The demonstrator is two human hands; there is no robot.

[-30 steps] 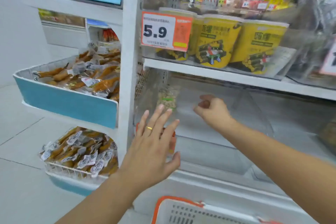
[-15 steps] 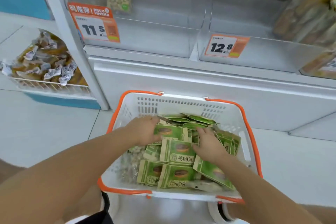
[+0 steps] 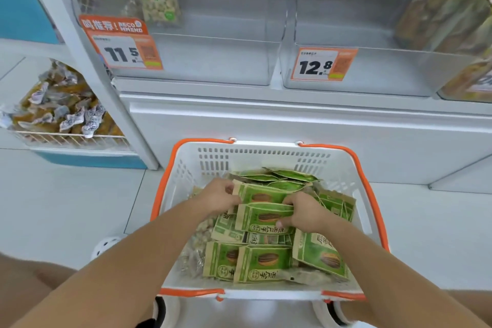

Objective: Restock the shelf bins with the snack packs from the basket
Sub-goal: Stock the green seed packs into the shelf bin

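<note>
A white basket (image 3: 266, 154) with orange handles stands on the floor below me, filled with several green snack packs (image 3: 262, 261) showing a brown seed picture. My left hand (image 3: 217, 196) grips the left edge of one pack (image 3: 255, 193) near the top of the pile. My right hand (image 3: 302, 212) pinches the right end of another green pack (image 3: 262, 218) just in front of it. Above, the left clear bin (image 3: 213, 61) with the 11.5 tag holds a single pale nut pack (image 3: 159, 5). The right clear bin (image 3: 386, 69) carries the 12.8 tag.
A white shelf ledge (image 3: 292, 114) runs between the bins and the basket. At left, a wire tray (image 3: 66, 138) holds wrapped orange snacks. Another bin (image 3: 466, 74) of yellowish packs stands at far right. Clear bags of pale nuts (image 3: 197, 242) lie at the basket's left side.
My view dropped from the shelf bin to the basket. Both hands left the bin, reached into the basket and closed on green packs, the right one now lifting a pack's edge.
</note>
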